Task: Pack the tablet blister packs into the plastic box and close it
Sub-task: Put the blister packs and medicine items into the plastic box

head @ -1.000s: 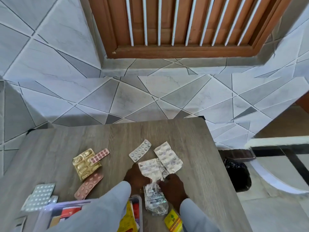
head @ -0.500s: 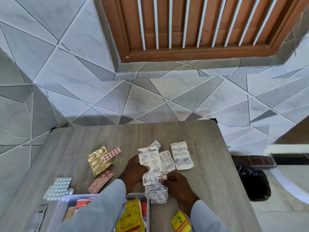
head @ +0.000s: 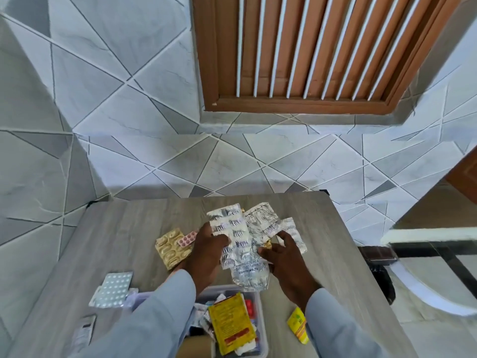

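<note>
A: Gathering stage here. The left hand (head: 206, 250) pinches a fan of silver blister packs (head: 233, 233) by its left edge, grip clamped, lifted just above the table (head: 144, 220).

B: And the right hand (head: 286, 257)?

A: Its grip is clamped on the right side of the same bunch, fingertips (head: 263, 250) squaring the sheets together. The plastic box (head: 260, 313) sits open right below them, at the near edge, already holding a yellow packet (head: 229, 321) and other strips.

B: So next?

A: I'd say lower the bunch into the box. It wants a flat drop; loose foil could snag the rim.

B: Still out?

A: A gold pack (head: 171, 248), pink strip (head: 188, 238) and white strip (head: 113, 288) on the left, a yellow sachet (head: 298, 324) on the right.

B: The room?

A: Grey wood-grain table against grey geometric tiles (head: 103, 99), brown slatted shutter (head: 309, 52) above.
</note>
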Tool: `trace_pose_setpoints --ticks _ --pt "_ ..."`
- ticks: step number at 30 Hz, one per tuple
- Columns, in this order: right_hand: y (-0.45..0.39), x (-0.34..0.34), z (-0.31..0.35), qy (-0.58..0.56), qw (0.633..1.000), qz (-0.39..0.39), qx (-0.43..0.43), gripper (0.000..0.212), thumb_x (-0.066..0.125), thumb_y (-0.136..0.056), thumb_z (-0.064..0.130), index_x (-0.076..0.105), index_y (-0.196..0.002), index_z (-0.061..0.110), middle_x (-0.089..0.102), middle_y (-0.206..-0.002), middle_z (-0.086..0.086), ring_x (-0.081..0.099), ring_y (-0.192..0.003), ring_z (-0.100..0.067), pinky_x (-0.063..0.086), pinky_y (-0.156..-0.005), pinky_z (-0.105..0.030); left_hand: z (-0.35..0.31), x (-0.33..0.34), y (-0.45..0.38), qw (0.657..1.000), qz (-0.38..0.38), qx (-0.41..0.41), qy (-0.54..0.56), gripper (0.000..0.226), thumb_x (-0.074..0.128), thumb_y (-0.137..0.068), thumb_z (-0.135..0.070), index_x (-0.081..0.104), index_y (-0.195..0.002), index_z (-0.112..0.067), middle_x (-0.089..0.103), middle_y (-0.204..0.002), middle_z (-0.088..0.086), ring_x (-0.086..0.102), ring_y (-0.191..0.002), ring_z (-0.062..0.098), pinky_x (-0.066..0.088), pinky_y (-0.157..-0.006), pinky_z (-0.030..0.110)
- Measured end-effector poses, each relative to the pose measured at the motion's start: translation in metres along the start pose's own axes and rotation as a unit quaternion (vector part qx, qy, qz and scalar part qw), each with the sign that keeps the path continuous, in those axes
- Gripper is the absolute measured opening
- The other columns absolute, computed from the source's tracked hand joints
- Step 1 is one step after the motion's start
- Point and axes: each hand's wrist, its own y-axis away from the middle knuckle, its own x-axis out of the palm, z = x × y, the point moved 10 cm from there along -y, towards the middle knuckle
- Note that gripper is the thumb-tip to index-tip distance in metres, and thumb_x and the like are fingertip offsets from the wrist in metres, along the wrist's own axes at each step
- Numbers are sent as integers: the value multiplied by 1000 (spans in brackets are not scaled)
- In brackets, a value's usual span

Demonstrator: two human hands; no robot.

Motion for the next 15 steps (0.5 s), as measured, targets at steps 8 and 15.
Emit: trace_pose_setpoints --ticks 8,15 --pt "70 33 -62 -79 992 -69 69 61 73 -81 15 41 -131 30 60 -110 -36 55 -83 -30 45 -68 -38 32 -61 51 989 76 -39 -118 65 56 -57 -3 52 -121 -17 68 -101 2 66 -92 27 54 -82 54" --pt "82 10 -73 193 969 -150 38 10 64 -79 3 69 -72 7 67 -60 -12 61 -57 -27 54 -59 -38 35 -48 68 891 186 2 -414 68 50 -78 -10 32 -142 -26 50 -138 4 58 -108 21 48 -86 30"
